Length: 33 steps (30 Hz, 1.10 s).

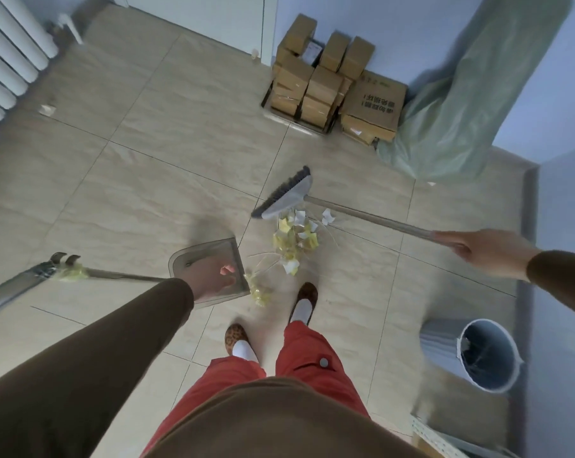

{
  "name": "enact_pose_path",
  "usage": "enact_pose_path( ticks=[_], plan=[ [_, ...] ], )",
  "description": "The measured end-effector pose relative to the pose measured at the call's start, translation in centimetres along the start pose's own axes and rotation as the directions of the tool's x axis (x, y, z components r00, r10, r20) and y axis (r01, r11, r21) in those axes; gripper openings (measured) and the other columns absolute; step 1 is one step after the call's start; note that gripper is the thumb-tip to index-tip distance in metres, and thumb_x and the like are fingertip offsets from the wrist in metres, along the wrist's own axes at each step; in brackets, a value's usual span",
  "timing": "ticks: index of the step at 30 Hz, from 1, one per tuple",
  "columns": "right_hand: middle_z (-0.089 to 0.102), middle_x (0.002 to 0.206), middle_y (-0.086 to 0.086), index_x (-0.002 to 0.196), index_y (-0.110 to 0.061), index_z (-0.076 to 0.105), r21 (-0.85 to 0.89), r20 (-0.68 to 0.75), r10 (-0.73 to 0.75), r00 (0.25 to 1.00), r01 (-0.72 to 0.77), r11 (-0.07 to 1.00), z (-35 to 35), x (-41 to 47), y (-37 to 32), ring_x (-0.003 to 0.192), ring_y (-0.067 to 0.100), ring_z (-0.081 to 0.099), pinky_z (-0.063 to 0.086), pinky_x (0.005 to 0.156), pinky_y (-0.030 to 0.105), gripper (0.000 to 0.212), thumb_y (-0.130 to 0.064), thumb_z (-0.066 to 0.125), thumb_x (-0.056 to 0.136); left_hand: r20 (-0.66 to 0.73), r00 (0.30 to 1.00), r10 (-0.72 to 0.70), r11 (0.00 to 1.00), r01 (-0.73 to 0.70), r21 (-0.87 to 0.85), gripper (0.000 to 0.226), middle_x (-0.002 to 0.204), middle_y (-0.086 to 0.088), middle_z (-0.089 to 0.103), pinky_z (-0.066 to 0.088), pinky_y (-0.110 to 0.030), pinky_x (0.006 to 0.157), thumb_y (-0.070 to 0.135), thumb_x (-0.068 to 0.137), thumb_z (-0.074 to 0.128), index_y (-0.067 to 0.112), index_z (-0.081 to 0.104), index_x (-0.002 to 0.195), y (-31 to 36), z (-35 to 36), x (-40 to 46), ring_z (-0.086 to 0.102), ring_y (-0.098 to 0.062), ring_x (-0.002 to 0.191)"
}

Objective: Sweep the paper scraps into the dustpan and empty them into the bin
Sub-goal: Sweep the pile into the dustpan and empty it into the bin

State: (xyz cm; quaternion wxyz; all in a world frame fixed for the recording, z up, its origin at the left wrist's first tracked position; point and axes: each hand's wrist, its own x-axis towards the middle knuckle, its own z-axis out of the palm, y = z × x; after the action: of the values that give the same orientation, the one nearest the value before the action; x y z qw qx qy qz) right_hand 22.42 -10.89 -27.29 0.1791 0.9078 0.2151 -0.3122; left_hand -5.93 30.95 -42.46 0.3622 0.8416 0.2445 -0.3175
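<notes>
On the broom handle (372,215), right-hand fingers (461,249) curled; left fingers (226,269) seemingly gripping dustpan (210,256).

The dustpan (210,259) sits under the left hand (213,279); paper scraps (292,239) lie right of it, the broom (283,193) head beyond them, the bin (487,353) below the right hand (477,249).
</notes>
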Motion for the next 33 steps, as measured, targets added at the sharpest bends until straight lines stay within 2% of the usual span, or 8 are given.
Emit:
enact_pose_path(
  ticks=[1,4,7,11,13,17,22,33],
  plan=[
    [0.065,0.129,0.001,0.147,-0.055,0.024,0.159,0.05,0.042,0.998,-0.049,0.986,1.7,-2.0,-0.3,0.087,0.021,0.068,0.053,0.069,0.027,0.054,-0.04,0.047,0.101,-0.001,1.0,-0.004,1.0,0.004,0.016,0.03,0.12,-0.001,0.068,0.047,-0.032,0.098,0.023,0.092,0.065,0.019,0.067,0.121,0.2,0.3,-0.2,0.062,-0.019,0.111],
    [0.071,0.077,0.004,0.149,-0.035,0.037,0.499,0.239,0.052,0.97,-0.168,0.85,5.4,-7.9,-3.5,0.05,0.015,0.061,0.047,0.044,0.024,0.057,-0.026,0.059,0.097,-0.005,1.0,-0.009,0.998,0.01,0.059,0.03,0.121,0.0,0.068,0.039,-0.021,0.086,0.025,0.094,0.064,0.019,0.068,0.123,0.9,1.4,-0.7,0.06,-0.017,0.112],
    [0.062,0.077,0.01,0.147,-0.031,0.036,0.806,0.408,-0.122,0.905,-0.294,0.514,6.5,-12.4,-7.5,0.052,0.015,0.061,0.049,0.043,0.026,0.06,-0.005,0.055,0.097,-0.005,1.0,0.0,0.997,0.0,0.072,0.033,0.125,0.0,0.067,0.033,-0.019,0.085,0.027,0.095,0.062,0.019,0.065,0.127,2.0,2.6,-1.2,0.06,-0.017,0.116],
    [0.055,0.08,0.01,0.135,-0.028,0.043,0.87,0.488,-0.263,0.832,-0.486,0.076,8.1,-15.4,-9.9,0.043,0.012,0.045,0.039,0.035,0.02,0.051,0.002,0.051,0.096,0.006,1.0,0.015,0.999,-0.015,0.052,0.034,0.127,-0.006,0.067,0.039,-0.022,0.089,0.025,0.096,0.062,0.015,0.064,0.128,3.2,4.7,-1.9,0.061,-0.022,0.116],
    [0.053,0.075,0.01,0.132,-0.025,0.047,0.818,0.537,-0.298,0.789,-0.573,-0.043,9.6,-16.2,-9.7,0.041,0.011,0.041,0.036,0.032,0.018,0.042,0.0,0.048,0.097,0.009,1.0,0.009,0.999,-0.01,0.051,0.033,0.128,-0.006,0.067,0.042,-0.025,0.095,0.027,0.097,0.06,0.016,0.063,0.128,3.7,5.8,-2.5,0.06,-0.023,0.12],
    [0.054,0.072,0.009,0.134,-0.023,0.048,0.689,0.635,-0.385,0.669,-0.717,-0.109,13.0,-17.1,-8.2,0.04,0.01,0.043,0.037,0.03,0.017,0.04,-0.008,0.049,0.097,0.011,1.0,-0.005,0.997,0.004,0.071,0.031,0.125,-0.007,0.067,0.048,-0.033,0.098,0.026,0.096,0.061,0.015,0.064,0.126,3.9,8.4,-4.2,0.061,-0.023,0.115],
    [0.055,0.07,0.008,0.142,-0.015,0.041,0.633,0.669,-0.468,0.578,-0.772,-0.049,15.5,-14.6,-7.0,0.041,0.008,0.046,0.042,0.032,0.017,0.043,-0.014,0.047,0.1,0.021,0.998,-0.052,0.994,0.05,0.095,0.032,0.126,-0.006,0.067,0.048,-0.037,0.1,0.029,0.095,0.063,0.018,0.064,0.126,3.6,11.1,-5.6,0.062,-0.023,0.115],
    [0.052,0.076,0.008,0.144,-0.02,0.04,0.805,0.573,-0.293,0.765,-0.593,0.025,14.5,-9.2,-5.6,0.038,0.006,0.044,0.042,0.034,0.016,0.042,-0.013,0.039,0.103,0.002,0.997,-0.073,0.993,0.072,0.088,0.031,0.122,-0.005,0.068,0.048,-0.033,0.095,0.03,0.093,0.065,0.02,0.066,0.122,4.3,13.3,-7.0,0.063,-0.02,0.109]
  ],
)
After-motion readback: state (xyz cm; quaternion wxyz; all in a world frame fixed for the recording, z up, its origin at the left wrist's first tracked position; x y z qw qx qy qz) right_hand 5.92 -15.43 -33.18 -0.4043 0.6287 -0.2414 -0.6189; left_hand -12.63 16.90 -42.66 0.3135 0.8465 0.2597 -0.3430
